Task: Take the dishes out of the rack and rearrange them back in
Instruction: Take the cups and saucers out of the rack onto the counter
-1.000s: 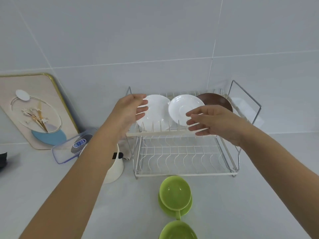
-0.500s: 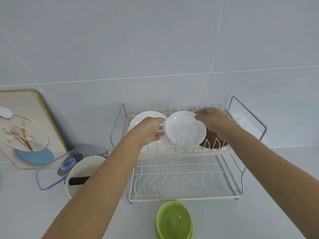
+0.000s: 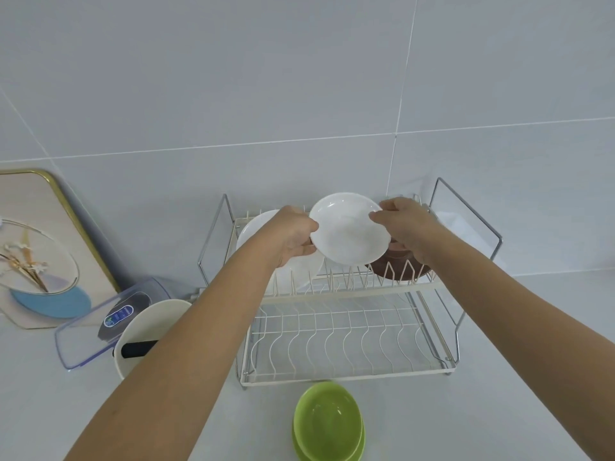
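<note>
A two-tier wire dish rack (image 3: pixel 346 341) stands against the tiled wall. A small white plate (image 3: pixel 349 231) is held just above the upper tier by both hands: my left hand (image 3: pixel 293 237) grips its left rim, my right hand (image 3: pixel 406 224) its right rim. A larger white plate (image 3: pixel 299 271) stands in the upper tier on the left, partly behind my left hand. A brown plate (image 3: pixel 399 269) stands on the right, partly behind my right hand. The lower tier holds nothing.
Green bowls (image 3: pixel 327 424) are stacked on the counter in front of the rack. Left of the rack are a cream pot with a black handle (image 3: pixel 146 331), a clear-lidded container (image 3: pixel 109 321) and a gold-rimmed tray (image 3: pixel 40 247) leaning on the wall.
Both hands reached up to the upper tier and closed on the small white plate's rims. The plate has risen a little out of its slot.
</note>
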